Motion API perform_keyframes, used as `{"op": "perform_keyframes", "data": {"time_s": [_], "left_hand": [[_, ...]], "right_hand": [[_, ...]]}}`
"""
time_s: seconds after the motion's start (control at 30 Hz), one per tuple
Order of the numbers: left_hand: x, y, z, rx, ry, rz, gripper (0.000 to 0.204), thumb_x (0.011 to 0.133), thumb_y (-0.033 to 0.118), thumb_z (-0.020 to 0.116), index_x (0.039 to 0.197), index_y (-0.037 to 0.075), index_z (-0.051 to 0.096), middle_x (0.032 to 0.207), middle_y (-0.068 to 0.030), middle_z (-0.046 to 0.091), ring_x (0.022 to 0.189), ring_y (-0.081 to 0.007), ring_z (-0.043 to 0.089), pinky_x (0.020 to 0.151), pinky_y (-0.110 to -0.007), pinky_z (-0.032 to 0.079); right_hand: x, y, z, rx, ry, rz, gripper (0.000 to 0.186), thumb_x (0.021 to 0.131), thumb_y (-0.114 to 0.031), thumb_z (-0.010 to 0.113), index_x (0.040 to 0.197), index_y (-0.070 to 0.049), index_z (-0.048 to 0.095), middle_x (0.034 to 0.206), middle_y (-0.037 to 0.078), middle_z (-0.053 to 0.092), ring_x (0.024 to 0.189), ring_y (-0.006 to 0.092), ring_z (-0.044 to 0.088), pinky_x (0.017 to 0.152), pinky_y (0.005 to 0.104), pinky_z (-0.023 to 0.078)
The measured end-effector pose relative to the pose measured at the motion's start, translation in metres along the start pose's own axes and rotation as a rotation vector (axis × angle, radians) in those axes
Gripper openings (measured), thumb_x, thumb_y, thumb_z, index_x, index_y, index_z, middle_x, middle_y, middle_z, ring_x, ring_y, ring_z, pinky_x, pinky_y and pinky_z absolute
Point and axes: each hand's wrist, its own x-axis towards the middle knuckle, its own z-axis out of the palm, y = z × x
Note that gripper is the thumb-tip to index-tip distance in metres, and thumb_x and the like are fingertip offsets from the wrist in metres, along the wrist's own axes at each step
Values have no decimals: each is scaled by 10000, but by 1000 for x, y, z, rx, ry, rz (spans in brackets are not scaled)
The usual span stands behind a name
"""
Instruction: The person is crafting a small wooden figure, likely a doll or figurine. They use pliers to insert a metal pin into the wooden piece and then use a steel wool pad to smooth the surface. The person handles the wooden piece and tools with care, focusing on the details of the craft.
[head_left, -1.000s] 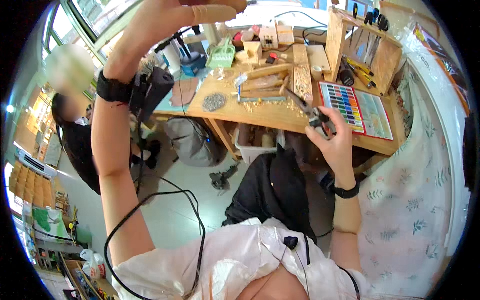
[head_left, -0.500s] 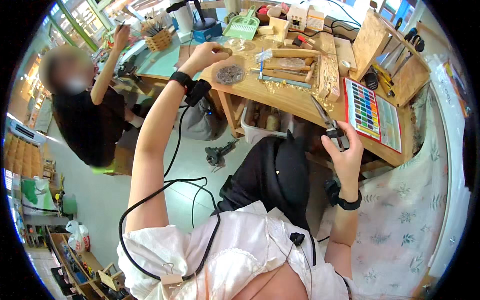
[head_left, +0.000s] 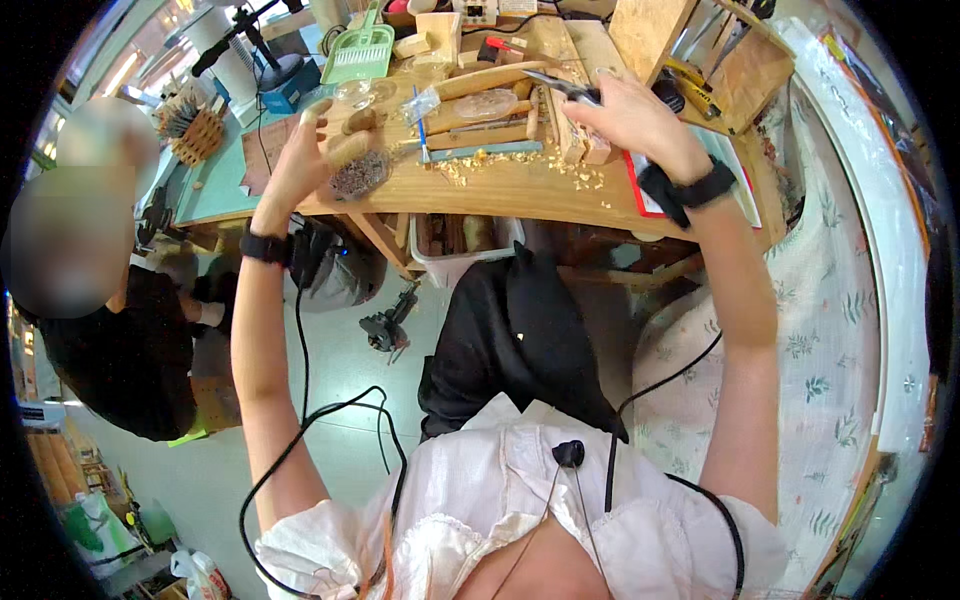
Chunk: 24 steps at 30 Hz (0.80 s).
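Right of the blue stick [head_left: 421,128], the right hand [head_left: 640,120] has its grip round dark pliers [head_left: 572,90], likely so the tips poke out. Left of the stick, the left hand [head_left: 297,157] is by a grey pile [head_left: 360,178]; I cannot tell if its grip holds anything.

The pliers [head_left: 562,88] are dark grey, the wooden workbench [head_left: 500,200] is honey-brown, and the wood shavings [head_left: 585,180] are pale yellow. The dustpan [head_left: 358,64] is mint green, the paintbrush [head_left: 419,125] blue-handled, the storage bin [head_left: 455,269] white, and the mat [head_left: 215,195] teal. The cloth [head_left: 820,380] is white, scattered with green leaf sprigs, while the blouse [head_left: 480,480] is white and the trousers [head_left: 510,340] are black.
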Motion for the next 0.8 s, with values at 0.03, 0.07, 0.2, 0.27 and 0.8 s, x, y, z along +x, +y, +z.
{"op": "perform_keyframes", "data": {"time_s": [0.03,0.07,0.2,0.27,0.8], "left_hand": [[-9,4,-2,61,24,71,916,703,430,807,1353,-38,362,1145,-206,591,965,-280,631,827,-354,514],[-20,13,-1,-36,20,77,939,683,401,827,1360,-37,346,1140,-208,591,971,-280,629,834,-354,512],[-52,28,8,-118,113,25,1007,614,247,887,1377,-35,294,1089,-202,607,998,-256,624,859,-343,512],[-66,41,17,-245,159,-45,998,613,218,887,1375,-38,295,1083,-199,609,998,-248,625,860,-341,514],[-63,43,35,-108,434,-4,671,605,285,867,1109,-30,556,1009,-161,642,930,-278,626,830,-372,496]], "right_hand": [[18,1,12,-62,-42,52,635,864,-523,539,1187,23,531,1189,276,515,1132,412,497,959,429,418],[27,-1,20,-125,-84,96,638,870,-524,534,1226,5,518,1219,264,502,1164,407,475,975,425,406],[34,-8,36,-232,-37,72,687,879,-557,508,1274,4,470,1270,279,457,1208,429,441,971,487,411],[28,-10,40,-264,-35,48,720,878,-573,502,1290,15,446,1285,280,442,1211,428,441,956,510,417],[96,-86,25,12,-316,-325,624,550,-457,803,930,24,686,941,210,679,808,319,665,699,396,527]]}}
